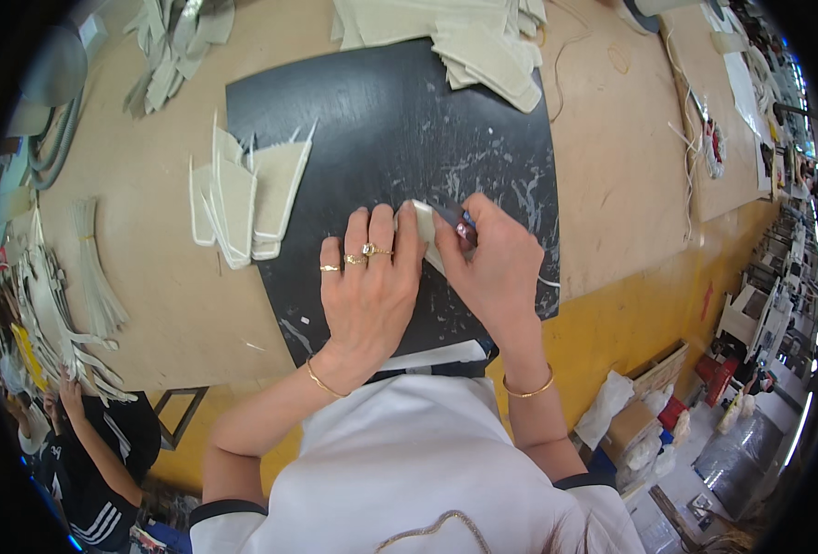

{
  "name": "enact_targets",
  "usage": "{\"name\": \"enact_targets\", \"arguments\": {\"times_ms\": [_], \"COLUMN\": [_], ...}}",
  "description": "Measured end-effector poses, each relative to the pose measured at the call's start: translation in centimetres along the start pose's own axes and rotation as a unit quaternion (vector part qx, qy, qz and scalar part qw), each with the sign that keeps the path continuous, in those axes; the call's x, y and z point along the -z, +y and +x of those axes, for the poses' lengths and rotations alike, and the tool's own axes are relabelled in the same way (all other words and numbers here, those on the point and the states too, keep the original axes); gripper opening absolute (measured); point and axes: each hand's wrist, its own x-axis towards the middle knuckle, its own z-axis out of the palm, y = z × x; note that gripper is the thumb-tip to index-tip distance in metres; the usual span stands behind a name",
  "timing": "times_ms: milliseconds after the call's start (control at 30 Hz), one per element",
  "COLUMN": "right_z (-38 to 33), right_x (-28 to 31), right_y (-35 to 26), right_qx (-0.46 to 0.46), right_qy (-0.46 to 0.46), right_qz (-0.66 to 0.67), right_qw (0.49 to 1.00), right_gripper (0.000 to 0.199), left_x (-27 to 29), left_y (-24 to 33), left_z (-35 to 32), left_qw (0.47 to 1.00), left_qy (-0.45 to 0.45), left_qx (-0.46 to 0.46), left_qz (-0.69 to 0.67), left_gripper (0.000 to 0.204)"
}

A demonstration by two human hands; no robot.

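My left hand (369, 286), with rings on its fingers, lies flat and open on the black board (381, 120). Its index finger rests against a narrow cream piece with a white edge (425, 220), which the hands partly cover. From the other side my right hand (499, 263) is closed around a small dark tool (448, 212) with a reddish and blue part; its exact kind is hard to make out. The tool's front end is beside the piece's upper end. Several cream pieces with white edges (280, 189) overlap on the board's left side.
More cream pieces (487, 60) are heaped at the board's far edge, and others (174, 55) lie far left. Bundled pale strips (95, 268) are at left. Another person's arm (100, 439) reaches in at lower left. A loose cord (681, 129) crosses the right side.
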Motion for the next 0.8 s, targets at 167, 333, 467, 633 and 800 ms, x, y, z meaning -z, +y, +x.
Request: {"name": "enact_targets", "arguments": {"times_ms": [167,333,467,633,800], "right_z": [0.3,0.3,0.2,0.6,-0.1], "right_x": [0.6,0.4,1.1,1.7,2.1], "right_y": [-0.4,-0.6,-0.6,-1.4,-0.9], "right_qx": [0.015,-0.006,-0.022,-0.027,-0.018], "right_qy": [-0.026,-0.006,-0.021,-0.027,-0.015], "right_qz": [-0.028,-0.014,-0.038,-0.090,-0.054], "right_qw": [0.999,1.000,0.999,0.995,0.998], "right_gripper": [0.022,0.029,0.031,0.029,0.028], "left_x": [0.5,0.4,0.4,0.3,0.4], "left_y": [-0.9,-1.4,-1.1,-0.8,0.2], "left_z": [0.4,0.1,-0.1,0.0,-1.1], "left_qw": [0.995,0.992,0.992,0.987,0.987], "left_qy": [-0.010,-0.035,-0.043,-0.055,-0.083], "left_qx": [-0.028,0.012,0.043,0.063,0.079], "left_qz": [-0.095,-0.122,-0.113,-0.138,-0.114], "left_gripper": [0.043,0.042,0.046,0.047,0.052]}}
